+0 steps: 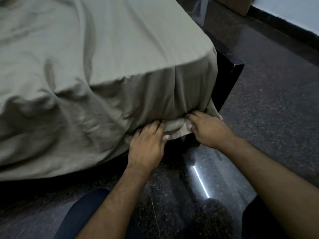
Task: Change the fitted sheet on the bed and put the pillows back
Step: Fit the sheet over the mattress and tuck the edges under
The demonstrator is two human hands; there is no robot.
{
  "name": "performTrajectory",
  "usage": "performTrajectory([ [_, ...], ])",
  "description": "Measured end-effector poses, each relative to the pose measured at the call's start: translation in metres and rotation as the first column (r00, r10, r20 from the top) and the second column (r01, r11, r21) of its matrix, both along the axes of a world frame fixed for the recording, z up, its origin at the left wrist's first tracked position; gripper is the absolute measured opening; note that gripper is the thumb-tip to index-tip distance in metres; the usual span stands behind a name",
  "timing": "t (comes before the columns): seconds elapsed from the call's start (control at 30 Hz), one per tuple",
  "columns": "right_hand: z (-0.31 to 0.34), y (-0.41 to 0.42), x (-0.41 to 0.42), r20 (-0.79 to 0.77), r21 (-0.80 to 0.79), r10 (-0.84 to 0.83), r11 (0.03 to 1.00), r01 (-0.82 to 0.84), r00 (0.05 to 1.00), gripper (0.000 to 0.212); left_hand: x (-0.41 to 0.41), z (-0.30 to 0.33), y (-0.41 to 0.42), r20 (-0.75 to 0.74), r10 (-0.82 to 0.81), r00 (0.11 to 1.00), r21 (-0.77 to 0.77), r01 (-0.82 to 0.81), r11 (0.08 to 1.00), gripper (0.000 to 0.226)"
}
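**Tucking the sheet at the near bed corner**

Nearest the camera, two bare forearms reach from the person's knees across the dark speckled floor (269, 104) to the corner of the bed. The left hand (146, 145) lies on the lower hem, fingers pushed up into the fabric and thumb pinching a fold. The right hand (207, 128), just beside it on the right, grasps the bunched hem at the very corner, fingers curled round the cloth.

The fitted sheet (110, 54) looks light, soft and limp: it will sag and slide, not hold a shape. The bunched hem is probably the best place to hold it, since that edge has to be drawn down and under the corner; a pull on the flat top would likely only drag wrinkles across.

It is a plain grey-green cloth covering the mattress top and hanging down the near side. It lies smoother toward the far right, with deep rumples at the near left. The black bed frame (229, 80) juts out beyond the corner. No pillows are in view.
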State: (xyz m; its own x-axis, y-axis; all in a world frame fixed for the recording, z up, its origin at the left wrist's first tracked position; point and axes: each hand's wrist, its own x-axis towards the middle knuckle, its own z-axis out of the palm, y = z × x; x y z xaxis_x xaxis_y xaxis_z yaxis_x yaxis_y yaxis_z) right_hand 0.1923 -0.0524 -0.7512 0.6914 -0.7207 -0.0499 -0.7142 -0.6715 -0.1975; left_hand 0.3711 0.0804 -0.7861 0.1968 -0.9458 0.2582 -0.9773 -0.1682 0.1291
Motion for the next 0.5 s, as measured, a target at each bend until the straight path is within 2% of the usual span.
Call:
performTrajectory([
  [0.07,-0.006,-0.001,0.012,0.024,-0.067,-0.073,0.995,0.075,0.997,0.030,-0.009,-0.003,0.001,0.053,0.051,0.997,0.049,-0.054,0.997,0.059],
  [0.13,-0.011,-0.003,0.022,-0.019,-0.097,-0.118,0.988,0.116,0.993,0.032,-0.021,-0.001,-0.001,0.050,0.095,0.994,0.085,-0.099,0.991,0.064],
  [0.23,-0.013,-0.008,0.028,-0.080,0.014,-0.106,0.994,0.107,0.991,0.039,-0.032,0.006,-0.008,-0.045,0.090,0.995,0.068,-0.087,0.994,0.064],
  [0.3,-0.008,-0.013,0.028,-0.055,0.056,-0.120,0.991,0.123,0.991,0.040,-0.032,0.008,-0.015,-0.069,0.086,0.994,0.077,-0.081,0.994,0.061],
  [0.37,0.006,-0.010,0.025,-0.056,0.027,-0.167,0.985,0.169,0.984,0.037,-0.032,0.009,-0.019,-0.055,0.105,0.993,0.092,-0.100,0.991,0.058],
  [0.43,0.018,-0.002,0.019,-0.053,-0.049,-0.139,0.989,0.137,0.989,0.029,-0.035,0.009,-0.025,-0.040,0.130,0.991,0.082,-0.126,0.989,0.053],
  [0.5,0.025,0.007,0.008,0.060,-0.113,-0.101,0.988,0.108,0.993,0.022,-0.037,0.006,-0.030,-0.066,0.137,0.988,0.042,-0.134,0.990,0.045],
])
